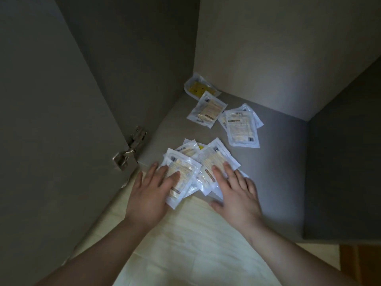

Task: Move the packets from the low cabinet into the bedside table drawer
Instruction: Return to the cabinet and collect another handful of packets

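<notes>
Several white packets lie on the grey floor of the low cabinet [278, 162]. A near pile of packets [198, 159] sits at the cabinet's front edge. My left hand [151, 193] lies flat on the pile's left side, fingers straight. On the pile's right side rests my right hand [235, 190], fingers spread over a packet. Farther back lie a single packet [207, 112], a small stack of packets [242, 129] and a yellow-filled packet [199, 87] in the back corner. The bedside table drawer is out of view.
The open cabinet door [51, 120] stands at the left with a metal hinge [129, 149]. Cabinet walls close in at the back and right. A pale wood-look floor [185, 244] lies under my forearms.
</notes>
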`<move>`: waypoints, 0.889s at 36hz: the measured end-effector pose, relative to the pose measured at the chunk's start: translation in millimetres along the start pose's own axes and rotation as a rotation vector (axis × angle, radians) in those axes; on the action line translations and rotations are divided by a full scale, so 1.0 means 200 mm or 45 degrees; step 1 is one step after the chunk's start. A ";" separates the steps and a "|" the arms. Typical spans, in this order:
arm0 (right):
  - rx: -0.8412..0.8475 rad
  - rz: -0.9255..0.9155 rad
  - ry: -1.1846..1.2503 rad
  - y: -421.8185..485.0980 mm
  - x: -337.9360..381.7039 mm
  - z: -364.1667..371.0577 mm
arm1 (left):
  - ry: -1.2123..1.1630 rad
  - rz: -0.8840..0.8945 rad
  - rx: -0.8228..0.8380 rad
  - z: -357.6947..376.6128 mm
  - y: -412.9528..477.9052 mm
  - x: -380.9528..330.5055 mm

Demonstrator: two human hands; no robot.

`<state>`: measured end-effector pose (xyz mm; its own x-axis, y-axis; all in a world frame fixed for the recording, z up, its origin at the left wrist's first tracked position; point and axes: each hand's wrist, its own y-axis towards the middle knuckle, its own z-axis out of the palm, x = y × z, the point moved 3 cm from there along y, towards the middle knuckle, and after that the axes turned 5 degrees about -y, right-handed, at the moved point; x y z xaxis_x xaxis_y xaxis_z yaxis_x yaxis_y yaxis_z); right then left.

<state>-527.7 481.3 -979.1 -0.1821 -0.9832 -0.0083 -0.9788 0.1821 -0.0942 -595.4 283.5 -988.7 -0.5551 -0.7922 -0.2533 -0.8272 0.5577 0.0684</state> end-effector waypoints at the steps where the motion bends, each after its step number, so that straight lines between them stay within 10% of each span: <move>1: -0.091 -0.002 -0.021 -0.02 -0.02 0.02 | 0.000 -0.040 0.006 0.00 0.00 0.01; 11: -0.566 -0.038 -0.080 -0.14 -0.06 -0.02 | 0.085 -0.064 0.167 0.00 0.05 -0.11; 21: 0.138 -0.041 0.031 -0.02 -0.03 -0.02 | 0.094 -0.150 0.316 0.01 0.16 -0.22; 32: -0.289 -0.198 0.166 -0.06 -0.06 -0.06 | 0.024 0.128 0.011 -0.05 0.11 -0.08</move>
<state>-514.7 491.1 -965.7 -0.0249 -0.9927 0.1179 -0.9892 0.0416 0.1408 -605.3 306.5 -973.7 -0.6368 -0.7367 -0.2274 -0.7665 0.6367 0.0840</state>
